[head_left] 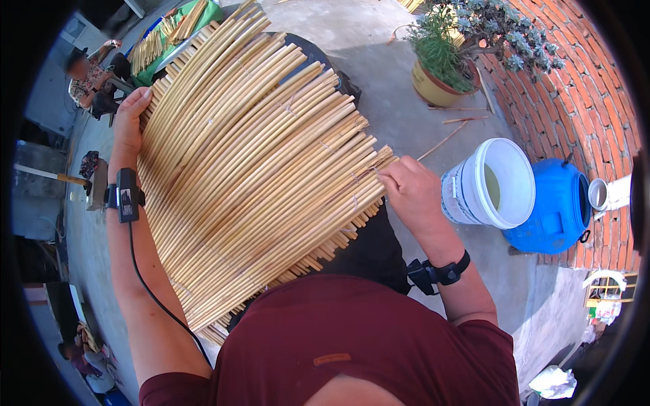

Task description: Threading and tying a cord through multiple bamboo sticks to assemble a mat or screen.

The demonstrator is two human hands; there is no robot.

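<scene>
Two hands are working a fan-shaped mat of pale yellow reeds (257, 169): my left grip (128, 118) is lying spread on its far edge, my right grip (406, 189) is pinching thin binding thread (374, 169).

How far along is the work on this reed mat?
Done: most of the reed mat looks bound, with thin ties across many rows. In hand: the right hand pinches a tie at the mat's right edge, while the left hand steadies the far-left edge. Left: the reed ends along the near edge are uneven, and more reeds lie on the green sheet. How many rows remain cannot be told.
</scene>
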